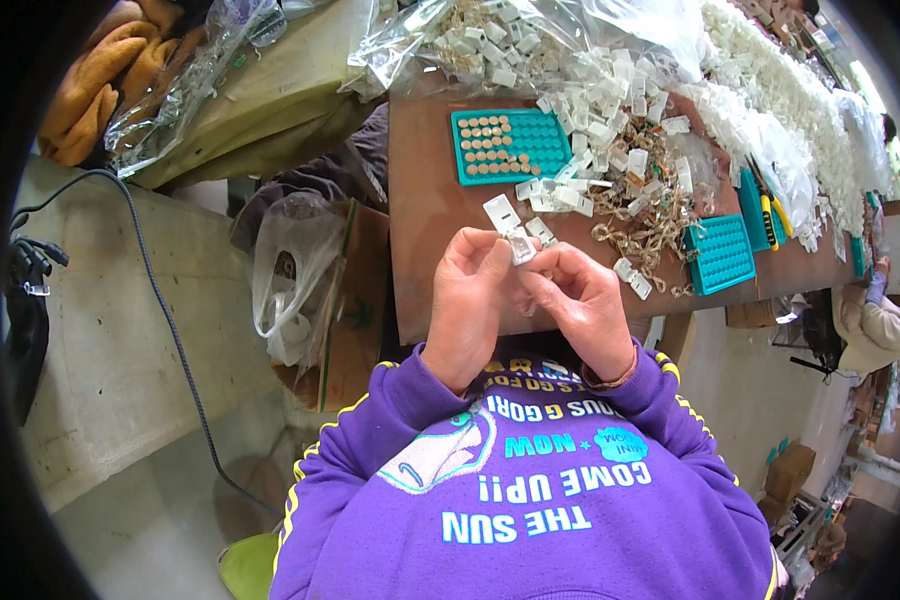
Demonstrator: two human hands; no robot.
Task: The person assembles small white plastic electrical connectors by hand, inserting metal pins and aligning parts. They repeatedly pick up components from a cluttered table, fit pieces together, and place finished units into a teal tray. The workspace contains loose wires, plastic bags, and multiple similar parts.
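The left hand (470,290) and the right hand (575,295) were positioned close together over the worktop (425,240), in the region of its near left corner. The white casing (520,246) was located above the worktop, raised in front of the fingertips. The fingers of the left hand were closed to a pinch, thumb against index finger, with the near end of the casing gripped between them. The fingers of the right hand were bent and drawn nearly together just beside the casing; whether they had hold of any part could not be determined.

A teal tray (542,133) lay beyond the hands, near the left edge of the worktop. Round beige discs (485,132) occupied its left part and its near row. A heap of white casings (605,110) adjoined the tray on its right, and a tangle of wired components (650,215) lay between this heap and the near edge. Two loose casings (632,279) rested near that edge, to the right of the right hand. Farther right, a second teal tray (722,257) sat at the near edge. A yellow-and-black-handled tool (768,222) was placed just beyond it.
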